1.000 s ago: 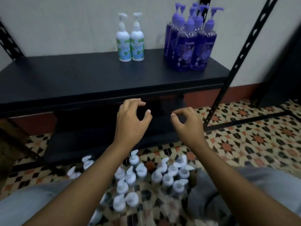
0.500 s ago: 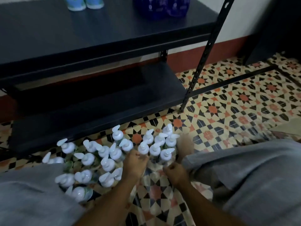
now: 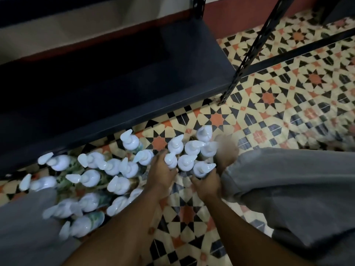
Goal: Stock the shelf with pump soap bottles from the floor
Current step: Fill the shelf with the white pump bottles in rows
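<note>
Left hand (image 3: 161,174) gripped one pump bottle (image 3: 171,160), right hand (image 3: 208,182) a second bottle (image 3: 203,167); vertical lift judged safest beside neighbouring bottles (image 3: 187,163).

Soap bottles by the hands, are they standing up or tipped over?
Standing up: the soap bottles show their white pump tops from above.

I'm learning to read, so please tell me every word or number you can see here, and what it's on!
None: no text here can be read.
The white pump-top soap bottles on the patterned tile floor: their green labels are blurred and seen from above, unreadable.
The left hand and right hand grip two of these bottles, covering their sides.
The dark metal shelf: no writing shows.
</note>
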`<state>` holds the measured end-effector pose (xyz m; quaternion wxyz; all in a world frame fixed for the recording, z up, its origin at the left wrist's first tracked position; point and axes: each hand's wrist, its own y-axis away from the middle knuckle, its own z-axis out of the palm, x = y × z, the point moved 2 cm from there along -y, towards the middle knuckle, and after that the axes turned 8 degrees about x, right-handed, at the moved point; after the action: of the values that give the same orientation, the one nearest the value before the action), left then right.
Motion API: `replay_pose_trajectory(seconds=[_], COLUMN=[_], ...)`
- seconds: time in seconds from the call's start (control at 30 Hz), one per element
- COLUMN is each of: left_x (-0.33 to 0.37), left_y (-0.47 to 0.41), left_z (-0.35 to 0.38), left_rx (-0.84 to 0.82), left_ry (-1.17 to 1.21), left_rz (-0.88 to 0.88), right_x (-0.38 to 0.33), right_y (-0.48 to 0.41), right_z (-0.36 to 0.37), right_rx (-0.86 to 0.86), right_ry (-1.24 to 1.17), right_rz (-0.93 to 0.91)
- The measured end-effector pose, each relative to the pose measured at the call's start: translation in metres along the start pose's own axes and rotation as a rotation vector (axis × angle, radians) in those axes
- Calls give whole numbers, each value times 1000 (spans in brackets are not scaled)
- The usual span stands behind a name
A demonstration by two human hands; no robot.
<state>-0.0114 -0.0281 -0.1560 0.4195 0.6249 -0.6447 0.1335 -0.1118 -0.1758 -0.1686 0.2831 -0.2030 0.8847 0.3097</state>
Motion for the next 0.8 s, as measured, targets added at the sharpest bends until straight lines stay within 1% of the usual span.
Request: replay_pose_trajectory(seconds=[0.07, 0.13, 0.2, 0.3, 0.43, 0.53, 0.63, 0.73, 0.8], left_x=[-2, 1, 4, 10, 43, 76, 114, 152, 169], left_y=[-3, 0, 10, 25, 49, 61, 71, 93, 108], left_z=[0, -3, -10, -27, -65, -101, -147, -207, -245], left_rx=[15, 21, 31, 35, 64, 115, 159, 201, 229], left_ry=[-39, -53, -50, -40, -8, 90, 166, 311, 438], left_rz=[-10, -15, -8, 7, 109, 92, 102, 139, 155], right_x=[-5, -11, -16, -22, -45, -78, -132, -193, -231], right_y=[-7, -8, -6, 7, 25, 33, 48, 75, 92], right_z=[-3, -12, -25, -44, -74, -105, -137, -161, -170], right_rx=[-38, -56, -58, -45, -21, -74, -102, -178, -269], right_ry=[83, 114, 37, -119, -295, -380, -445, -527, -587], right_rz=[-25, -59, -21, 83, 55, -29, -139, -270, -332])
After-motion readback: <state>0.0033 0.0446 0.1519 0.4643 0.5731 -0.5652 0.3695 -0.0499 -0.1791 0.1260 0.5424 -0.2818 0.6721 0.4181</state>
